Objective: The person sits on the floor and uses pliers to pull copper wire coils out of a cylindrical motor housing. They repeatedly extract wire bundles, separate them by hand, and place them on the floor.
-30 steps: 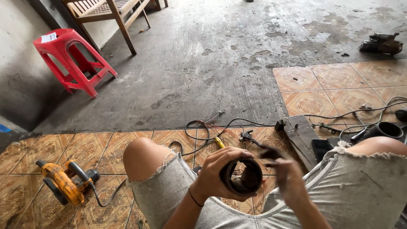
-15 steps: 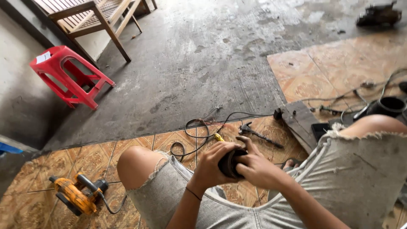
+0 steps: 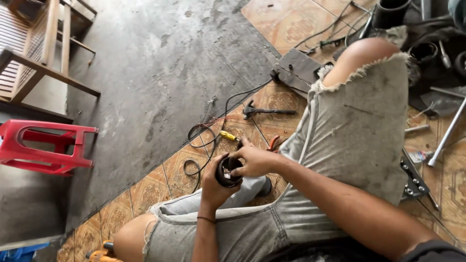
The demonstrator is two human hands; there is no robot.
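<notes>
I sit on the floor in frayed grey denim shorts, holding a black round cylindrical part (image 3: 226, 173) between my knees. My left hand (image 3: 213, 187), with a thin band at the wrist, grips the part from below. The fingers of my right hand (image 3: 256, 161) rest on the part's rim and reach into its opening. What is inside the part is hidden. A yellow-handled screwdriver (image 3: 228, 136) and red-handled pliers (image 3: 274, 142) lie on the patterned tiles just beyond my hands.
A hammer (image 3: 268, 112) and a coiled black cable (image 3: 201, 140) lie on the tiles ahead. A red plastic stool (image 3: 44, 145) and wooden chair (image 3: 36, 53) stand at left on bare concrete. An orange power saw (image 3: 99, 253), metal plate (image 3: 298, 68), black pipe (image 3: 388, 12), metal rod (image 3: 445, 135) and bracket (image 3: 412, 180) surround me.
The view has swung and tilted sideways. My right hand has closed in on the black part, its fingers now over the rim; the left hand keeps its hold.
</notes>
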